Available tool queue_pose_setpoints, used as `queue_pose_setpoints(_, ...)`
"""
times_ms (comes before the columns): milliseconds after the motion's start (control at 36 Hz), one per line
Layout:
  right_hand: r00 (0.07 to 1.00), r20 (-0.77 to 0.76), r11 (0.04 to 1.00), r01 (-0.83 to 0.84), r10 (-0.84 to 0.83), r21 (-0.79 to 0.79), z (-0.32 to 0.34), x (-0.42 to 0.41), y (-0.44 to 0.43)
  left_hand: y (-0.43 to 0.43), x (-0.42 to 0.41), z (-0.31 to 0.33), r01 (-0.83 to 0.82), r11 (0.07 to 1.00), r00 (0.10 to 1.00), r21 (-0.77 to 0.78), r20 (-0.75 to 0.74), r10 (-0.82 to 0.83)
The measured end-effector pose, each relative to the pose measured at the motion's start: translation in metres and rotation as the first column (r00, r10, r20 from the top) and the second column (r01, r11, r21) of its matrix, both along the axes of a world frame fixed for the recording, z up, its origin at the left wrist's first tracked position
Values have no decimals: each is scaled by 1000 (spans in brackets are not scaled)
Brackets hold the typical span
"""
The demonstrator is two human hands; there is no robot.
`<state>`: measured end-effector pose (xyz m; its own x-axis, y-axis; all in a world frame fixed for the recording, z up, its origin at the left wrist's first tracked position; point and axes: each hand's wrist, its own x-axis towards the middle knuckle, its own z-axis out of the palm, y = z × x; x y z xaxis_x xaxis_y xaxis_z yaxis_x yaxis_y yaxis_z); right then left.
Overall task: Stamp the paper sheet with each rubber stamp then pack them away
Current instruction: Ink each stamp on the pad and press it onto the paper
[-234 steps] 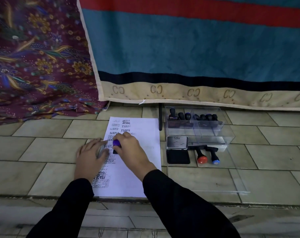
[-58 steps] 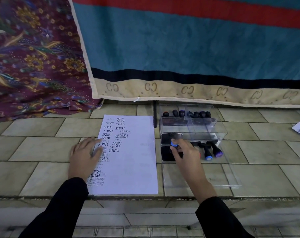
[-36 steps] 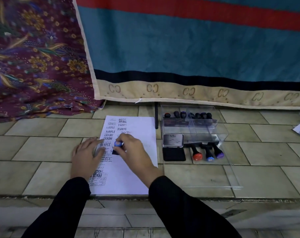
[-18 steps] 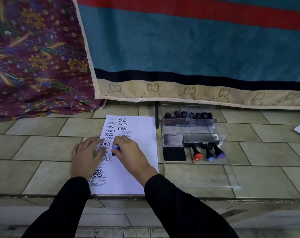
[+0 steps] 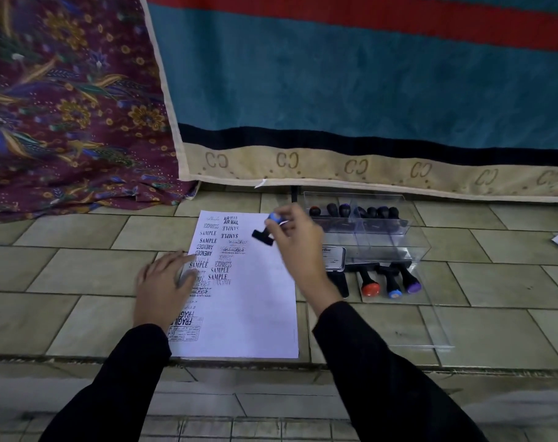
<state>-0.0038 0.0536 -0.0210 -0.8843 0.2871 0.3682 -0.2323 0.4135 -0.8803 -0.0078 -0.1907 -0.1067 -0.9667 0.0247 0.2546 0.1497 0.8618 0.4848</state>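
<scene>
1. Our right hand (image 5: pixel 298 240) pinches the stamp (image 5: pixel 264 233), tilted, over the top of the paper (image 5: pixel 255 311).
2. Our left hand (image 5: pixel 166 288) lies flat on the paper's left edge.
3. Three stamps (image 5: pixel 390 282) lie by the box (image 5: pixel 386 240).

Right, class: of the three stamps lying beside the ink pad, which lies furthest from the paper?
The purple-capped stamp, rightmost of the three. The red-capped stamp and blue-capped stamp lie between it and the paper sheet.
</scene>
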Motion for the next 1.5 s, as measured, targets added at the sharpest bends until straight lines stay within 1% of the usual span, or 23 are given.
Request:
queue_pose_setpoints(56,1000,-11,1000,12,-12,6,7,6,17,-1,-1,-1,4,1000,1000,0,-7,-4)
queue_pose_setpoints(111,1000,-16,999,20,-19,45,8,16,35,-1,-1,-1,5,1000,1000,6,-3,-5)
queue_pose_setpoints(222,999,-40,972,36,-28,233,-3,42,67,0,-2,-3,1,1000,1000,10,-14,-1)
queue_pose_setpoints(333,999,18,936,29,-38,351,-21,60,84,0,-3,-4,-4,1000,1000,4,-18,4)
queue_pose_setpoints(444,998,40,930,28,-45,366,-33,70,86,0,-3,-4,-7,1000,1000,9,-20,7)
queue_pose_setpoints(528,999,19,922,39,-51,384,-36,71,84,0,-3,-5,-5,1000,1000,7,-24,5)
queue_pose_setpoints(694,999,-18,879,50,-47,474,-39,71,80,0,-3,-6,-11,1000,1000,3,-19,11)
queue_pose_setpoints(861,997,-23,890,80,-77,448,-39,65,79,-1,-4,-8,-13,1000,1000,-9,-18,13)
queue_pose_setpoints(1028,998,-25,904,55,-49,425,-41,69,81,-2,-5,-10,2,1000,999,-12,-34,-3)
queue_pose_setpoints(1250,999,-14,912,43,-41,409,-36,69,72,-4,-6,-10,-3,1000,1000,-6,-14,3)
queue_pose_setpoints(1333,996,-75,940,-16,44,341,-31,64,45,-3,-6,-10,-3,1000,1000,-10,-19,3)
queue_pose_setpoints(1417,983,-32,942,-162,180,294,-30,56,7,-4,-6,-10,0,1000,1000,-11,-16,0)
queue_pose_setpoints(1500,960,17,909,-271,280,316,-30,45,-26,-4,-6,-10,8,1000,1000,-14,-19,-8)
